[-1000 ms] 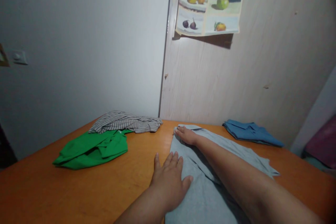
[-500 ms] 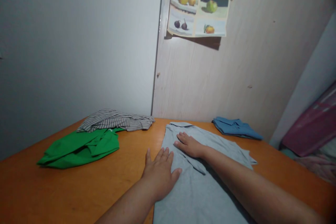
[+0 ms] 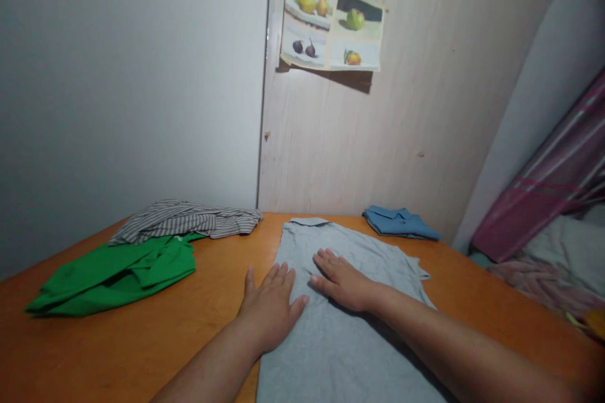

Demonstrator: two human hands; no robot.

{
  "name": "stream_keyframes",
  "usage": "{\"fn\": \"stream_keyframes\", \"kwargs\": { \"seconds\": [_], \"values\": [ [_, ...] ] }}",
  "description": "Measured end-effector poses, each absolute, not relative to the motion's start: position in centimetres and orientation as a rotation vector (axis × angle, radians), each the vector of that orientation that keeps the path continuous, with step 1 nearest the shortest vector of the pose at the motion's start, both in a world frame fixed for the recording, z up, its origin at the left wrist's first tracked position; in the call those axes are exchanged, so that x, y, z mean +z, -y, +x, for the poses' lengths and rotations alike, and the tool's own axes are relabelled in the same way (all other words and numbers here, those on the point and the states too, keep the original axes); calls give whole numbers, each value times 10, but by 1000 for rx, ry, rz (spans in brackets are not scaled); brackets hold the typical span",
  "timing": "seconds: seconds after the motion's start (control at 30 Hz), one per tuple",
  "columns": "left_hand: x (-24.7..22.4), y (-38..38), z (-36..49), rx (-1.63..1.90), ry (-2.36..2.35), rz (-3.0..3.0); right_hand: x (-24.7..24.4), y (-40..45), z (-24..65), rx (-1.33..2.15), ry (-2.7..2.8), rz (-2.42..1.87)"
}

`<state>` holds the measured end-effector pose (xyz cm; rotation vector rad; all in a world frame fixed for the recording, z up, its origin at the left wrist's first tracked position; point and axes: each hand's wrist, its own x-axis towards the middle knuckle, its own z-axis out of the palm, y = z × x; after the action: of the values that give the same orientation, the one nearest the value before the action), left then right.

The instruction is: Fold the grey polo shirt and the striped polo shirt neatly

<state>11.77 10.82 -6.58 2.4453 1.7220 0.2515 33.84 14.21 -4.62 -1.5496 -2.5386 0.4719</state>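
While resting open left hand (image 3: 268,313) and right hand (image 3: 346,284) apart on grey collared shirt (image 3: 326,359), has it mostly smooth but less compact than folded blue garment (image 3: 401,225), far right.

Gray shirt (image 3: 326,340), flat on table (image 3: 212,302)

Hands (image 3: 270,308) on grey shirt (image 3: 326,327), green garment (image 3: 123,274) and striped garment (image 3: 184,223) to the left, folded blue garment (image 3: 399,223) to the right

A room that looks like part of a home. Pictures of fruit (image 3: 333,22) hang on a pale wood-grain panel (image 3: 340,145), clothes lie on an orange tabletop (image 3: 208,302), and rumpled bedding (image 3: 567,252) shows at right.
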Motion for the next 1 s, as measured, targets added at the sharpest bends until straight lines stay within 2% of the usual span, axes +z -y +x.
{"fn": "stream_keyframes", "kwargs": {
  "seconds": [0.13, 0.27, 0.5, 0.73, 1.0],
  "values": [
    [-63, -108, 116, 221, -1720, 2451, -42, -125, 346, 407, 2460, -1557],
    [-61, -110, 115, 187, -1740, 2451, -50, -108, 359, 488, 2475, -1506],
    [-61, -113, 113, 147, -1773, 2475, -44, -109, 391, 414, 2168, -1565],
    [-65, -116, 109, 134, -1799, 2509, -69, -114, 412, 271, 2197, -1711],
    [-53, -116, 115, 145, -1762, 2584, -61, -119, 415, 388, 2110, -1637]
  ]
}}
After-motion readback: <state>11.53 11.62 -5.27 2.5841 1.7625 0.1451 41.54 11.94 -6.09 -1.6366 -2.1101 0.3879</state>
